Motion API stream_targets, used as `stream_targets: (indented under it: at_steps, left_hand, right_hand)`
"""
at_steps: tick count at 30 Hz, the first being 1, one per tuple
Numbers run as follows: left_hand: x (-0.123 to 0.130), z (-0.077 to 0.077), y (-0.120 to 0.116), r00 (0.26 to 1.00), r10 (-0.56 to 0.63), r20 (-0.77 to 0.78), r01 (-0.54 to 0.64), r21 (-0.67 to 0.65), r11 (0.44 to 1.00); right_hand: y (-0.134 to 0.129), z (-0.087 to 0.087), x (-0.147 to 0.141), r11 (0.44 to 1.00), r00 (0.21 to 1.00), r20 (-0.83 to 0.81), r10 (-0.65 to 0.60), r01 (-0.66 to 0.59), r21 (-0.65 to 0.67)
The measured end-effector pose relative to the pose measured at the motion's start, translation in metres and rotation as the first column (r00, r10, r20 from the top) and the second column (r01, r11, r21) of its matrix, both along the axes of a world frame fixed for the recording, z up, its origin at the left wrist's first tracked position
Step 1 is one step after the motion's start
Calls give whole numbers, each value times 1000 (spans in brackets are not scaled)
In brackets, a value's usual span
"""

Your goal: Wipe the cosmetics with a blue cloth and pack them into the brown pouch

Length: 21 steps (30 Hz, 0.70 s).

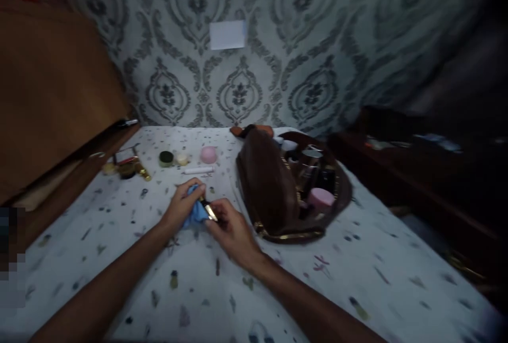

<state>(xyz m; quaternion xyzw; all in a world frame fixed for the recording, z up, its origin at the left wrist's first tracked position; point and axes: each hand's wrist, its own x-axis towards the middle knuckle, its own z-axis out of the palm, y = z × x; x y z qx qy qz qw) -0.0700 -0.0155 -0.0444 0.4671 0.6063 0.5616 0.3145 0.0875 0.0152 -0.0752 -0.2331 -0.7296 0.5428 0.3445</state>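
My left hand (183, 202) is closed on a crumpled blue cloth (194, 215). A small black-and-gold cosmetic tube (210, 212), shaped like a lipstick, slants between the two hands. Its upper end meets the cloth and the left fingers. The fingers of my right hand (235, 231) close around its lower gold end. Just right of the hands sits a brown zip bag (268, 189), unzipped. Inside it are a pink-lidded jar (320, 200) and several bottles. A white tube (198, 170) lies just beyond my left hand.
Behind the hands stand a dark-lidded jar (166, 159), a small cream-coloured pot (181, 159) and a pink jar (208, 154). Several gold and dark cosmetics (127, 169) cluster at the left. A brown wooden panel (55, 99) borders the left side; dark furniture (405, 184) stands right.
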Motion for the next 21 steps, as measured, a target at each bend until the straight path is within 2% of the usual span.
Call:
stream_targets:
  at_steps: [5, 12, 21]
  left_hand:
    - [-4, -4, 1, 999, 13, -32, -12, 49, 999]
    - [-7, -7, 0, 994, 75, -75, -69, 83, 994]
    - [-16, -7, -10, 973, 52, -225, -21, 138, 990]
  right_hand:
    - [2, -4, -4, 996, 997, -14, 81, -82, -40]
    - [1, -10, -10, 995, 1000, 7, -31, 31, -92]
    - [-10, 6, -12, 986, 985, 103, -140, 148, -79]
